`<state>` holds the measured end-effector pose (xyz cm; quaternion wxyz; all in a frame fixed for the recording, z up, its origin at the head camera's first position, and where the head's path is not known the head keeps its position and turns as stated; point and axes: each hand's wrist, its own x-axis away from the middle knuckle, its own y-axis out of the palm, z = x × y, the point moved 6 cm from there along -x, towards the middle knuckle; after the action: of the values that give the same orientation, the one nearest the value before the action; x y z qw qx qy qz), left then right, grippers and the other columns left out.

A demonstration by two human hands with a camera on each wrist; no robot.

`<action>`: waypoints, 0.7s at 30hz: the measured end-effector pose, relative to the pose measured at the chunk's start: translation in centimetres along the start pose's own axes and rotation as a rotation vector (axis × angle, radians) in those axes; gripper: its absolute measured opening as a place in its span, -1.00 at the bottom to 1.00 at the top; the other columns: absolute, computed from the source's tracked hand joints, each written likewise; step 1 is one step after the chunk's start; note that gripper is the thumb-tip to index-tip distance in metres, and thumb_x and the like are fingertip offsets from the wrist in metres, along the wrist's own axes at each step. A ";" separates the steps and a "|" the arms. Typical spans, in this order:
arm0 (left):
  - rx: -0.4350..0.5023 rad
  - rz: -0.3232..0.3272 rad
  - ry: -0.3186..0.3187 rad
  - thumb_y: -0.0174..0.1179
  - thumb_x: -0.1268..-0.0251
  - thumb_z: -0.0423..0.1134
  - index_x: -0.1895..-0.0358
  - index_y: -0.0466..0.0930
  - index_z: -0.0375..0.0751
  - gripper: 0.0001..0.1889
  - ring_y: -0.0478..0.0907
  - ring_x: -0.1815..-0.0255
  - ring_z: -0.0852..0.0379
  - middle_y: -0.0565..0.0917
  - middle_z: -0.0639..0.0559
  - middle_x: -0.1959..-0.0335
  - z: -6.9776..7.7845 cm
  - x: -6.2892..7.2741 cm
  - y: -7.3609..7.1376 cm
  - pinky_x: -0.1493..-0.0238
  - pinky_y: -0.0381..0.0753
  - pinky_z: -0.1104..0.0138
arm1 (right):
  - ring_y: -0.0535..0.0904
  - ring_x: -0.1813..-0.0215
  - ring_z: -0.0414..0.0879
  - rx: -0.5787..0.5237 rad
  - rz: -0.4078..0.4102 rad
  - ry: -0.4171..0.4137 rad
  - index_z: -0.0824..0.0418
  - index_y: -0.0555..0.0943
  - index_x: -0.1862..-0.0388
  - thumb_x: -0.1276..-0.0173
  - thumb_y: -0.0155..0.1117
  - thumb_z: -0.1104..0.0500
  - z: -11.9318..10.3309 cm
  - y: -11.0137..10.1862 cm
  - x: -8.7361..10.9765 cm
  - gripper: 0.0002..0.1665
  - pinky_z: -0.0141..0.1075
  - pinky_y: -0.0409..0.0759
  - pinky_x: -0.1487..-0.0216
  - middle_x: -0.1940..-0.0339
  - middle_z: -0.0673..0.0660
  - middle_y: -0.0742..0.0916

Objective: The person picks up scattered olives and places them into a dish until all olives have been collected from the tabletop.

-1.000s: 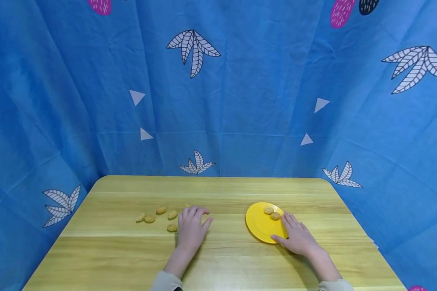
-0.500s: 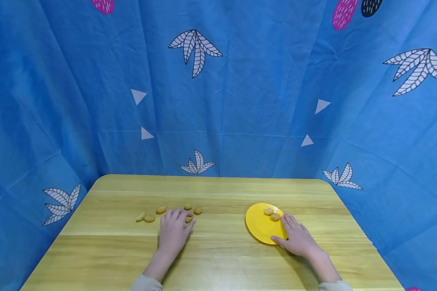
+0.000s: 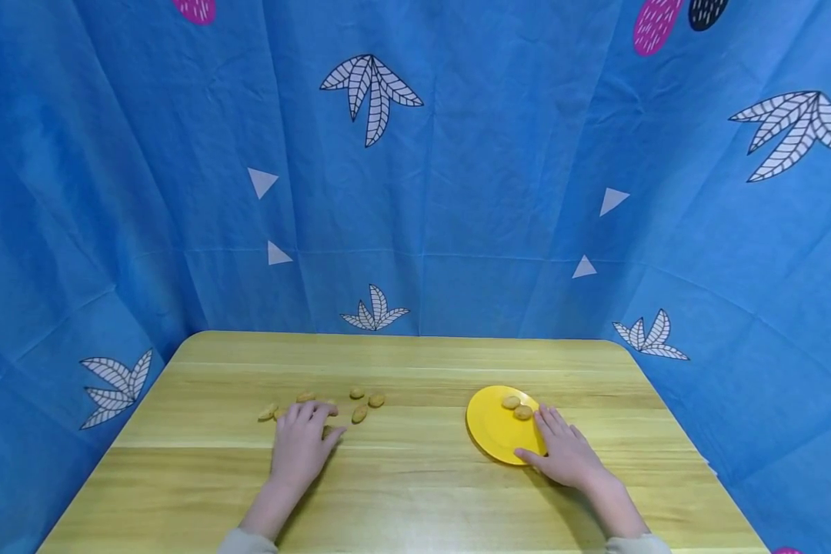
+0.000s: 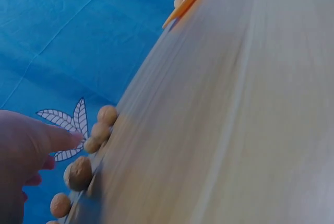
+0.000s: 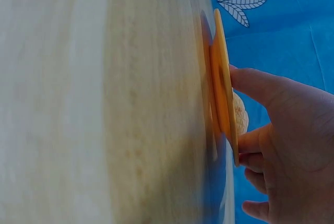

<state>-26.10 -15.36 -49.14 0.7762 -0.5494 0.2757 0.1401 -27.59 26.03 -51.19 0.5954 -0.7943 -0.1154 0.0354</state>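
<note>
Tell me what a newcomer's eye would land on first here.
Probably the bright yellow plate on the right of the table, with two brown nut-like pieces on it and the right hand resting on its rim. Next, the blue curtain with white leaf prints behind the table, then the left hand among the loose pieces at left.

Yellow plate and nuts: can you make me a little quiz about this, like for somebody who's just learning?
1. How many nuts show on the yellow plate in the head view?
2. True or false: the left hand is touching the yellow plate.
3. What colour is the cloth behind the table? A) red B) blue C) green

Key: 1. two; 2. false, the right hand is; 3. B
</note>
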 end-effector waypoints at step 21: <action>-0.033 -0.195 -0.053 0.48 0.03 -0.06 0.21 0.68 -0.10 -0.68 0.47 0.07 -0.08 0.65 -0.03 0.16 -2.2 0.4 0.3 0.21 0.31 0.18 | 0.03 -0.54 0.38 -0.002 -0.005 -0.002 0.49 0.14 -0.46 -0.33 0.10 -0.36 -0.1 0.0 -0.1 0.10 0.31 0.05 -0.43 -0.53 0.45 0.16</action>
<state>-26.51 -17.38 -50.19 0.7839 -0.5826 0.1981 0.0829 -27.64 25.95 -51.18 0.5945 -0.7947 -0.1179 0.0344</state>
